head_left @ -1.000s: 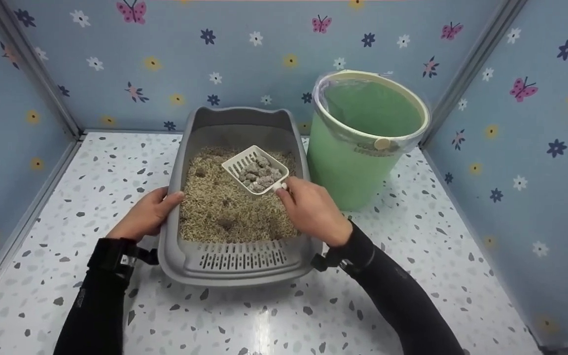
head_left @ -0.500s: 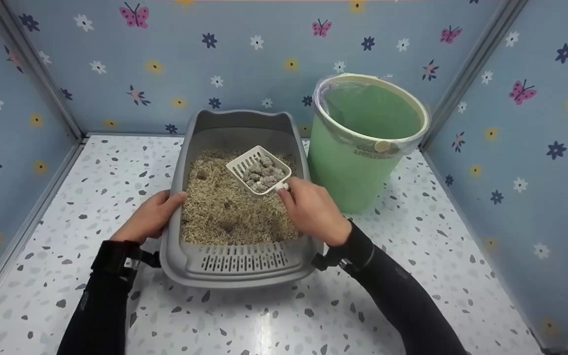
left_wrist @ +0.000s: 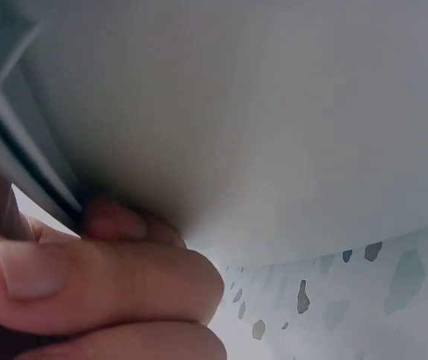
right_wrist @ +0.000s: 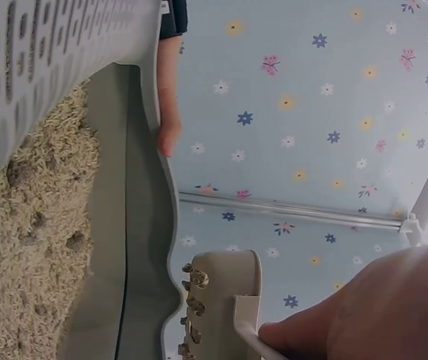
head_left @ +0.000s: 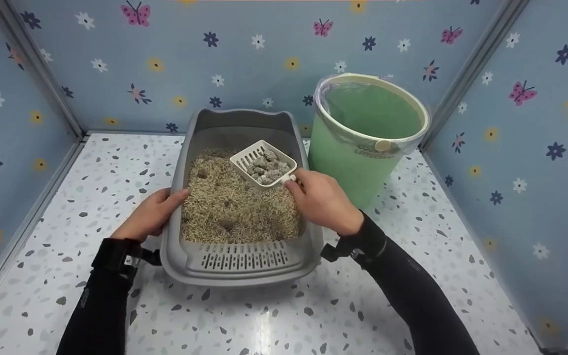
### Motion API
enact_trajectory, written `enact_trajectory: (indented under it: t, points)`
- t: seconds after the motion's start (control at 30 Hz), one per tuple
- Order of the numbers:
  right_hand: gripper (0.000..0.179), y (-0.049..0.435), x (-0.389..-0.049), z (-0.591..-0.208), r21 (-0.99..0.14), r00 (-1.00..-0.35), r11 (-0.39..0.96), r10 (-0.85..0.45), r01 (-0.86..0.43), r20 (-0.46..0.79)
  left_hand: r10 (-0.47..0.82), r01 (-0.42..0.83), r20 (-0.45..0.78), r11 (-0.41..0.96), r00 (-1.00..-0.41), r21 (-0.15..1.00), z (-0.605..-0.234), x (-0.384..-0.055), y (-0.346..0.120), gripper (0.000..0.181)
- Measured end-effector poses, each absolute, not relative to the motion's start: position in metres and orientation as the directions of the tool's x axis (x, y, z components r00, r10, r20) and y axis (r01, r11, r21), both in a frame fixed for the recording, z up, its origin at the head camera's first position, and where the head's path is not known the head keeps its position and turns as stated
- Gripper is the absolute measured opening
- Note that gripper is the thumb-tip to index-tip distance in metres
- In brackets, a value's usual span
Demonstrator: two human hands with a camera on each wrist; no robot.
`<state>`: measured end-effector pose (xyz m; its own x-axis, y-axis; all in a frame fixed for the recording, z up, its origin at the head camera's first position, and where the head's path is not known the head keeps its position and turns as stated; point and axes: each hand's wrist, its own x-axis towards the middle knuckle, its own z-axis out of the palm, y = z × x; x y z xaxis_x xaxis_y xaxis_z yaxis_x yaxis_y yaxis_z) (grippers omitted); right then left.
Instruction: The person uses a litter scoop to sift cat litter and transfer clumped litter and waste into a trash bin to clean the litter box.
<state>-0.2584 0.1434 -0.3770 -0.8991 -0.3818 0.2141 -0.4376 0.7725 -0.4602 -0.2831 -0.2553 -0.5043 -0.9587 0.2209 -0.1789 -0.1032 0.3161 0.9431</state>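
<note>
A grey litter box (head_left: 244, 280) full of tan pellet litter (head_left: 215, 197) stands on the floor. My left hand (head_left: 151, 213) grips its left side, thumb over the rim; the left wrist view shows the fingers (left_wrist: 124, 281) curled beneath the rim. Above the litter, my right hand (head_left: 326, 201) holds a cream slotted litter scoop (head_left: 271, 182) by its short handle. Several greyish clumps (head_left: 267, 167) lie in the scoop. In the right wrist view the scoop (right_wrist: 225, 300) is seen from the side, with clumps along its edge. My palm hides most of the handle.
A tall green bin (head_left: 340, 162) with a clear liner over its cream rim stands right of the litter box, close to it. Blue patterned walls (head_left: 244, 64) enclose the back and both sides. The speckled floor (head_left: 205, 325) runs around the box.
My right hand has lifted the scoop slightly and moved it a little to the right and away from me. The clumps stay in it. My left hand keeps its grip on the rim.
</note>
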Motion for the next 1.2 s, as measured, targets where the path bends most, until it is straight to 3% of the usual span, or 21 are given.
enact_trajectory:
  t: [0.3,0.6,0.83,1.2]
  points:
    - [0.024,0.167,-0.264,-0.316,-0.493,-0.914,0.770,-0.350,-0.406,0.206,0.220,-0.091,-0.171,0.332,-0.960,0.939,-0.505,-0.285,-0.255,0.076]
    - [0.031,0.205,-0.282,-0.263,-0.480,-0.948,0.822,-0.217,-0.306,0.232,0.220,-0.086,-0.172,0.352,-0.960,0.932,-0.505,-0.285,-0.256,0.081]
    - [0.034,0.234,-0.298,-0.247,-0.472,-0.960,0.848,-0.138,-0.241,0.243,0.208,-0.094,-0.179,0.362,-0.962,0.927,-0.507,-0.286,-0.257,0.080]
    - [0.040,0.259,-0.318,-0.248,-0.473,-0.988,0.875,-0.037,-0.104,0.148,0.202,-0.094,-0.176,0.361,-0.964,0.928,-0.505,-0.285,-0.257,0.080]
